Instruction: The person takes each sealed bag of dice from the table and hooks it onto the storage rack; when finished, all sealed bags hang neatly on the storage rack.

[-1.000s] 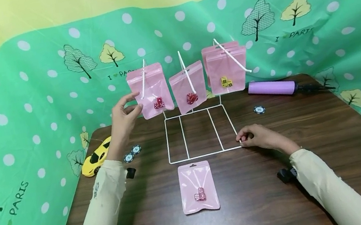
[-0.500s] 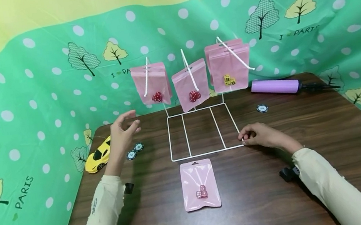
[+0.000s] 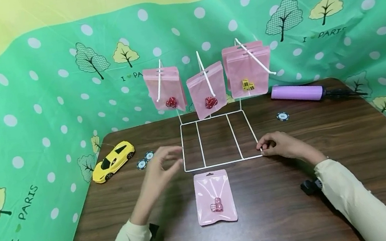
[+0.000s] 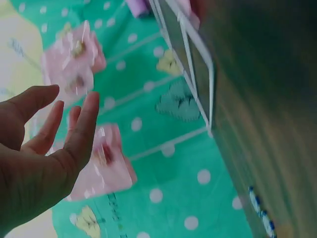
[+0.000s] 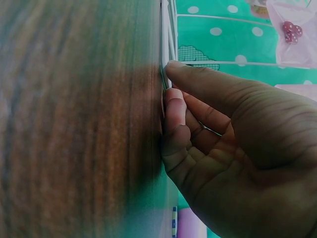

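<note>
A white wire display rack (image 3: pixel 220 164) stands on the table with pink zip bags on its three arms. On the left arm hang bags showing red dice (image 3: pixel 164 87). The middle arm carries one tilted bag with red dice (image 3: pixel 206 87), and the right arm bags with yellow dice (image 3: pixel 247 71). Flat in front of the rack lies a pink bag with pinkish dice (image 3: pixel 213 192). My left hand (image 3: pixel 159 171) hovers beside the rack's left side, fingers loosely bent, holding nothing. With thumb and fingers, my right hand (image 3: pixel 288 147) pinches the rack's front right corner, also seen in the right wrist view.
A yellow toy car (image 3: pixel 114 161) sits at the left, with two poker chips (image 3: pixel 145 160) near it. Behind the rack on the right lie a purple hand pump (image 3: pixel 297 92) and another chip (image 3: pixel 283 116). A green dotted cloth (image 3: pixel 62 98) surrounds the table.
My left hand has let go of the bag on the left arm and come down and toward the rack's front left. That bag now hangs back on its arm. The right hand keeps its grip.
</note>
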Demonstrator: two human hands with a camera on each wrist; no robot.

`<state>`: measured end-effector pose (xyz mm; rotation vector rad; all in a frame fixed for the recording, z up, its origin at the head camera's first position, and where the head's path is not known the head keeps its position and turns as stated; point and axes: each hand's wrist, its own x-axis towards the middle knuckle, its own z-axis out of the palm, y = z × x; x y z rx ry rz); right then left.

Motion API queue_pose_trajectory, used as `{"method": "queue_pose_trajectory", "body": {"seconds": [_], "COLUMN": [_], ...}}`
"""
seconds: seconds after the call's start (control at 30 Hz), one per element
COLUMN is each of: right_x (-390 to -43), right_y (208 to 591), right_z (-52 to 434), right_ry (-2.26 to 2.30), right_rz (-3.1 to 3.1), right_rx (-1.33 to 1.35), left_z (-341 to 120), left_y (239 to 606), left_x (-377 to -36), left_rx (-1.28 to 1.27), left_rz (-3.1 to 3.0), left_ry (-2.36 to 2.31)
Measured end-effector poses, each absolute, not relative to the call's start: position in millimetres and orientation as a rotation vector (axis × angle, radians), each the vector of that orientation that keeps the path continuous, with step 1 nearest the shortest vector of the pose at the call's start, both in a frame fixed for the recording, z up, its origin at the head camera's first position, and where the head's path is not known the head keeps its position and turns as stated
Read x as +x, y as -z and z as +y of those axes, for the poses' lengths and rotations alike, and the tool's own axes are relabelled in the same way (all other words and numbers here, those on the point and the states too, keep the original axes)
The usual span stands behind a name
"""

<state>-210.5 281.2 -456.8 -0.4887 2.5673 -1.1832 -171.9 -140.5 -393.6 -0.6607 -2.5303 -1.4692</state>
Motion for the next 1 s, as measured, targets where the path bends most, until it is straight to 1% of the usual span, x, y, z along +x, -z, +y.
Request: {"method": "queue_pose_trajectory", "body": {"seconds": [0.17,0.5,0.7,1.0], "right_x": [-211,-210,-209,-209], "right_y": [455,454,456,457], "right_z": [281,281,280,282], "right_ry": [1.180,1.171,1.166,1.180], "right_rz": [2.576,2.583,2.582,2.587], "right_rx": [-0.493,-0.495,-0.501,-0.520], "left_z": [-129,-130,-130,-124], "left_y": [406,430,435,437], "left_x": [-148,-115,-101,-90], "left_rx": [-0.713,-0.580,-0.539,-0.567], "left_rz": [-2.576,-2.659,-2.765,-3.062], "left_ry": [1.477,1.478,1.409,1.176]}}
